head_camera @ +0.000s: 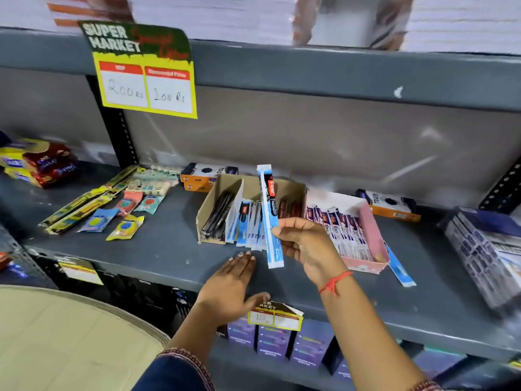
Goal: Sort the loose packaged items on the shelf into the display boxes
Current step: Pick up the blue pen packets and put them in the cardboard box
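Observation:
My right hand point(306, 245) holds a long blue-and-white pen packet point(270, 210) upright, just in front of the brown cardboard display box point(207, 213). That box has black packets in its left section and blue-white packets point(249, 225) leaning in the middle. My left hand point(229, 286) lies flat on the grey shelf point(158, 249), fingers spread, holding nothing. A pink display box point(372, 235) to the right is filled with purple-white packets. One loose blue packet point(399, 265) lies beside the pink box.
Loose coloured sachets point(127, 224) and long yellow packets point(84, 204) lie on the shelf's left. Orange boxes point(197, 179) stand at the back, another point(394, 207) behind the pink box. Biscuit packs point(36, 165) sit far left, a dark carton point(485, 249) far right. A price sign point(146, 77) hangs above.

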`<action>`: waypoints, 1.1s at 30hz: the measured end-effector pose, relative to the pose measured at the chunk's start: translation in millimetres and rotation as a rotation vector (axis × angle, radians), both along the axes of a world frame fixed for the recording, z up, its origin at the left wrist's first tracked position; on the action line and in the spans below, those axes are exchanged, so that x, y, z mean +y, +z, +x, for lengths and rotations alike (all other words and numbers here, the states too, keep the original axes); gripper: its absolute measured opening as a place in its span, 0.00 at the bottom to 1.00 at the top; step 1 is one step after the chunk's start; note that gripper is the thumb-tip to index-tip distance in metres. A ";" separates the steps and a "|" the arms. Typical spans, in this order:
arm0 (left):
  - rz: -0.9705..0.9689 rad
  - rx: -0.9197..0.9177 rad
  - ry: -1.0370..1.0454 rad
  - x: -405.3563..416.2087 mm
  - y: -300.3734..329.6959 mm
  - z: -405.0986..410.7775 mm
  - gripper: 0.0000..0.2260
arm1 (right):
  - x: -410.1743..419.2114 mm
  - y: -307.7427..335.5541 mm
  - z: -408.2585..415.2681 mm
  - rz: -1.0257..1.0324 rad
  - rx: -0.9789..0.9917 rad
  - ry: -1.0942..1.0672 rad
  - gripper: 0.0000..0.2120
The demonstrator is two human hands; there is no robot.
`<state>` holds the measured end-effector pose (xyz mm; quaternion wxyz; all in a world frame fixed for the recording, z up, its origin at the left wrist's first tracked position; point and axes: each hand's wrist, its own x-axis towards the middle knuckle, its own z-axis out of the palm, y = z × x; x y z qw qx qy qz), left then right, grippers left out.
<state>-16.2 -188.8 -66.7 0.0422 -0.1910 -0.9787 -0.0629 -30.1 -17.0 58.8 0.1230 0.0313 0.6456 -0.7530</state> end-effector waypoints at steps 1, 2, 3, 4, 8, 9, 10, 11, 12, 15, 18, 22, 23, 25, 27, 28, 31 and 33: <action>0.000 0.005 -0.007 -1.3 -2.6 -1.9 0.48 | -3.9 -2.3 -2.5 0.001 -0.009 -0.011 0.11; 0.001 0.016 -0.014 -1.5 -4.4 -2.4 0.47 | -6.8 -4.0 -3.9 0.001 -0.018 -0.023 0.11; 0.007 0.023 -0.020 -2.7 -5.6 -2.9 0.47 | -10.5 -6.6 -6.0 0.001 -0.028 -0.041 0.11; 0.015 0.029 -0.026 -3.5 -6.2 -3.1 0.46 | -14.2 -8.0 -7.0 0.001 -0.040 -0.063 0.11; 0.072 0.073 -0.040 -3.7 -4.2 -2.4 0.46 | -38.2 -16.8 -21.4 0.182 -0.034 -0.207 0.12; 0.082 0.078 -0.040 -1.1 -3.6 -0.6 0.47 | -43.5 -19.7 -27.1 0.310 -0.008 -0.241 0.10; 0.079 0.080 -0.042 1.6 -2.9 1.2 0.47 | -48.7 -20.6 -31.6 0.457 0.032 -0.255 0.09; 0.083 0.067 -0.040 1.4 -1.5 1.4 0.47 | -57.5 -20.1 -37.0 0.598 0.070 -0.252 0.10; 0.094 0.059 -0.036 1.5 0.6 1.8 0.47 | -65.4 -19.5 -42.2 0.712 0.110 -0.241 0.12; 0.108 0.034 -0.066 1.1 6.9 1.9 0.41 | -85.0 -14.4 -57.8 0.905 0.167 -0.175 0.14; 0.129 0.028 -0.064 0.3 5.2 1.6 0.37 | -98.6 -17.2 -76.6 0.983 0.148 -0.124 0.11; 0.112 0.002 -0.041 -0.7 4.8 1.7 0.38 | -102.1 -29.6 -96.2 0.987 0.071 -0.129 0.13; 0.105 -0.010 -0.033 -1.5 5.5 1.8 0.39 | -102.7 -32.8 -99.2 0.984 0.061 -0.117 0.13; 0.099 -0.006 -0.029 -1.4 6.8 1.7 0.40 | -101.8 -37.6 -103.5 0.983 0.060 -0.107 0.13; 0.098 -0.017 -0.032 -1.7 6.1 1.4 0.40 | -102.2 -41.4 -106.5 0.972 0.054 -0.097 0.13; 0.099 -0.030 -0.032 -1.8 6.1 1.7 0.40 | -102.7 -43.4 -108.0 0.972 0.053 -0.088 0.13; 0.094 -0.062 -0.030 -2.9 7.0 1.6 0.39 | -104.8 -47.1 -109.9 1.010 0.067 -0.085 0.13; 0.089 -0.056 -0.034 -3.0 8.4 1.6 0.39 | -105.0 -47.3 -108.1 1.054 0.093 -0.104 0.13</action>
